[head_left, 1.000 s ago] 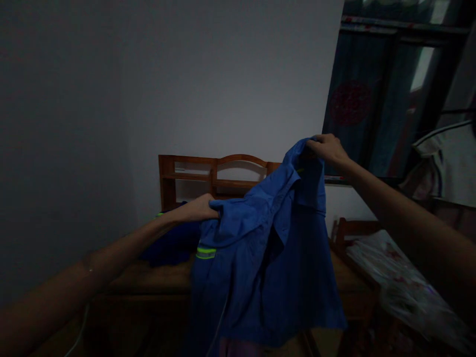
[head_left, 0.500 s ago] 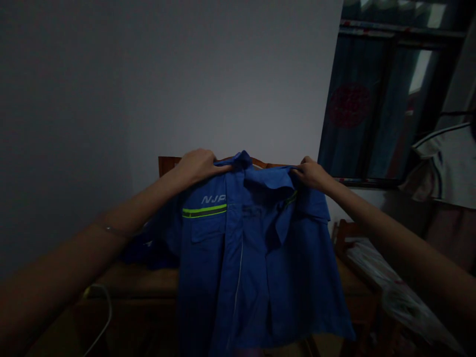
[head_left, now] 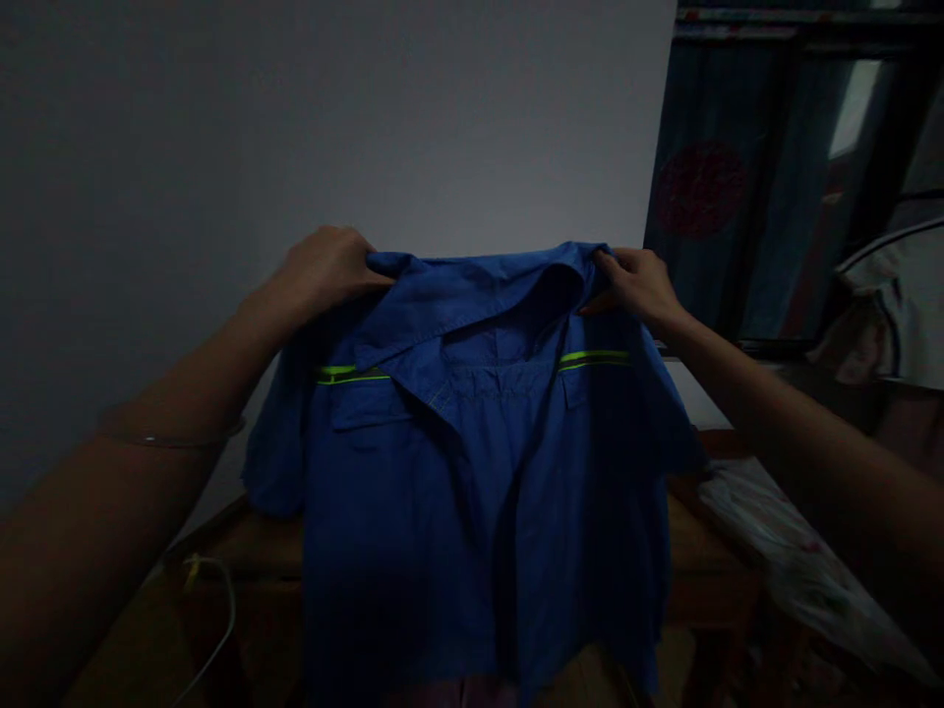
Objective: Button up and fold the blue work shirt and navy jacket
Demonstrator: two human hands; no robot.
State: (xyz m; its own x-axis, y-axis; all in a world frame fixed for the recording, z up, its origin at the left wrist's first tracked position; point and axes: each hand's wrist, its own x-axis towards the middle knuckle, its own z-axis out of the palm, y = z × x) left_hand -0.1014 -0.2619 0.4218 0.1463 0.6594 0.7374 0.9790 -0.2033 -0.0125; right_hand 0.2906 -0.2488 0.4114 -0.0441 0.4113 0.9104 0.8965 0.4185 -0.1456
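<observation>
- Because the left hand [head_left: 324, 270] and the right hand [head_left: 638, 285] each grip 1 shoulder of the blue shirt [head_left: 472, 462], the cloth hangs spread out in the air, with its front toward the camera.
- Both hands are closed on the fabric. The fingers curl over the top edge beside the collar [head_left: 457, 295], and neither hand is free.
- The 2 hands are at almost the same height and well apart, so the shoulder line stays nearly level and the body of the shirt falls straight down by its own weight.
- The shirt hangs in front of the wooden table [head_left: 708, 560] and hides most of it. I cannot tell if the lower hem touches the wood.
- The shirt is strong blue with short sleeves. Its collar lies open and a little crumpled.
- 2 yellow-green stripes [head_left: 346, 374] run across the chest, 1 above each pocket flap.
- A thin bracelet [head_left: 169, 438] is on the left wrist.
- A white cable [head_left: 217, 629] lies at the lower left, and a pale patterned cloth [head_left: 796, 570] lies at the right.
- Behind them are a plain wall [head_left: 442, 128] and a dark window [head_left: 774, 177].
</observation>
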